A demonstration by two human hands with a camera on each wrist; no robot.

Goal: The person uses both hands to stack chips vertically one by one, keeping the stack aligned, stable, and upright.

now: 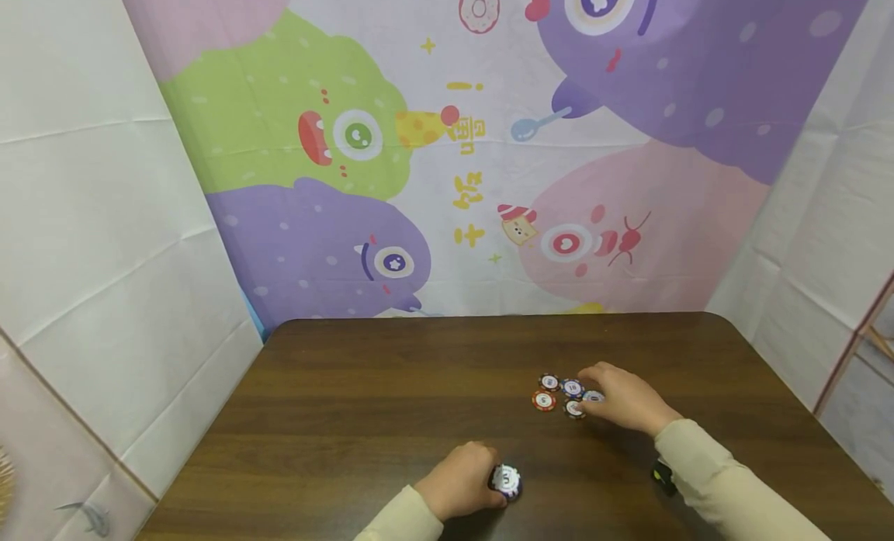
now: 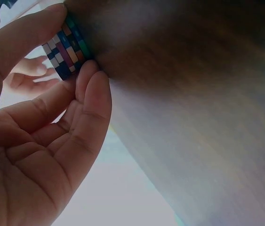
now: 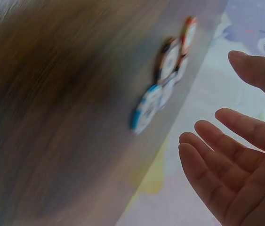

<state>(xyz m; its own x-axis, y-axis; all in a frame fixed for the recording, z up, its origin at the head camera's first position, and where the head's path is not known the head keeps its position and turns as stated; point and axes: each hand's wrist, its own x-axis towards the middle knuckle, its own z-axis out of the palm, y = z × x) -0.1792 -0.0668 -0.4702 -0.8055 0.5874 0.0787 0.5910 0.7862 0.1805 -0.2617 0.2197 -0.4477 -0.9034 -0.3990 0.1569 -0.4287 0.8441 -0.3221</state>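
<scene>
My left hand (image 1: 461, 479) grips a short stack of poker chips (image 1: 506, 481) near the front of the table, a white-faced chip on top. In the left wrist view, thumb and fingertips press the sides of the stack (image 2: 66, 49), whose edges show several colours. Farther back on the right, my right hand (image 1: 625, 397) hovers at a loose cluster of several flat chips. A red chip (image 1: 544, 401), a black chip (image 1: 549, 382) and a blue chip (image 1: 573, 388) lie there close together. The right wrist view shows spread fingers holding nothing, apart from a light-blue-edged chip (image 3: 146, 110).
The dark wooden table (image 1: 363, 386) ends at a patterned cloth backdrop (image 1: 447, 277). Pale cloth walls (image 1: 140, 293) stand at both sides. A small black object (image 1: 662, 476) with yellow-green marks shows beneath the right wrist.
</scene>
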